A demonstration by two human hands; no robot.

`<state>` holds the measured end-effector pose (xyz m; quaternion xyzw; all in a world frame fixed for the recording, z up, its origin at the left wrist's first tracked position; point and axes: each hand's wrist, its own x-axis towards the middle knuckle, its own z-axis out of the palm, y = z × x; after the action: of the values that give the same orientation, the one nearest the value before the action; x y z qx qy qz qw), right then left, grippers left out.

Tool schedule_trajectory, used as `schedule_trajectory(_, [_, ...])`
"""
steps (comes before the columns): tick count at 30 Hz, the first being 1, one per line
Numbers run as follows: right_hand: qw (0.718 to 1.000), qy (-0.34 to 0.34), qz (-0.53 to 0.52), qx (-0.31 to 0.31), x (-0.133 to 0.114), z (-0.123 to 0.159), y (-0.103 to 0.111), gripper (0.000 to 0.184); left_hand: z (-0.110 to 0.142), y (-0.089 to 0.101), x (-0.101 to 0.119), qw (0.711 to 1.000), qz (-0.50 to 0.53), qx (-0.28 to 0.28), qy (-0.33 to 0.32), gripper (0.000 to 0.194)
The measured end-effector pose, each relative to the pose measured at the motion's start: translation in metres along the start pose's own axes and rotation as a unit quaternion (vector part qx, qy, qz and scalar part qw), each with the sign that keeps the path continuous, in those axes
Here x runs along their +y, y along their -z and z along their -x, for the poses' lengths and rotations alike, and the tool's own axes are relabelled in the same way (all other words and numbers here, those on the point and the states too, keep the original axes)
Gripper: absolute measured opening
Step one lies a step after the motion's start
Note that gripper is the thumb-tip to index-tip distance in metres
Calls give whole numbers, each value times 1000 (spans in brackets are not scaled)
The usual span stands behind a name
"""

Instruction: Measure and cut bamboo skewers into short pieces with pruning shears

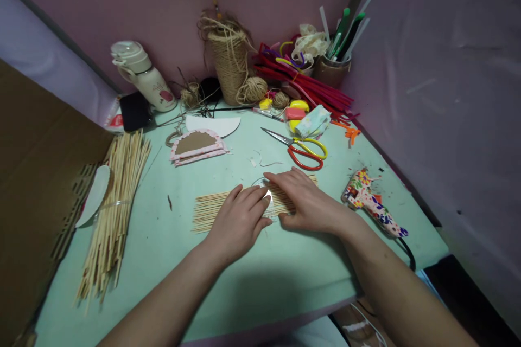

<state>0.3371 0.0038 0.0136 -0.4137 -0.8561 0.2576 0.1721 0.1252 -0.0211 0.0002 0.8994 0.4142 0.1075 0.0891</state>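
A flat row of thin wooden sticks lies side by side in front of me. On its middle rests a clear plastic protractor, partly covered by my fingers. My left hand lies over the sticks and the protractor's left side, fingers stretched out. From the right, my right hand spreads over the sticks' other half, fingertips by the protractor's upper edge and thumb near its lower corner. Neither hand is wrapped round anything. Scissors with red and yellow handles lie just beyond my right hand.
At left lies a tied bundle of sticks beside cardboard. A flower-patterned glue gun sits at right, its cord over the edge. Behind are fabric-edged half-round pieces, a bottle, a twine spool and red pipe cleaners.
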Motion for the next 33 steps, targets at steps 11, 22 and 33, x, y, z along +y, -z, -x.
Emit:
schedule_trajectory(11, [1000,1,2,10,2,0,-3,77,1,-1,-1,1000,7,3,-6,34])
schedule_trajectory(22, [1000,5,0,20,2,0,-4,77,0,1,1,1000,6,-2,2,34])
schedule_trajectory(33, [1000,-1,9,28,-1,1,-4,75,1,0,0,1000,15,-5,5,35])
